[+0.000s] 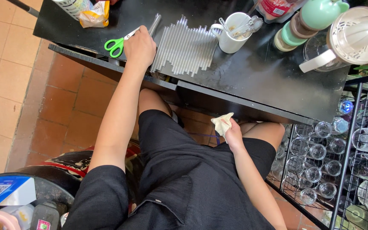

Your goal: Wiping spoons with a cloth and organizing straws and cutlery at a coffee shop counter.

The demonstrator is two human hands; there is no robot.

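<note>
A black table (252, 85) stands over a brown tiled floor (60, 106). On it lie green-handled scissors (116, 44) at the left, a row of clear tubes (185, 49) mid-table, a white mug (231, 39) of spoons, and stacked lidded jars (303, 25) and a clear lidded pitcher (354, 36) far right.

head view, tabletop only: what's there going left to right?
Snack bag → green-handled scissors → left hand → row of clear straws → white mug → stacked green-lidded jars → clear pitcher.

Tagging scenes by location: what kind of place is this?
Probably a small drink stall or café prep counter: a row of clear plastic straws on the black counter, a wire rack of clear glasses, and a clear lidded pitcher.
</note>
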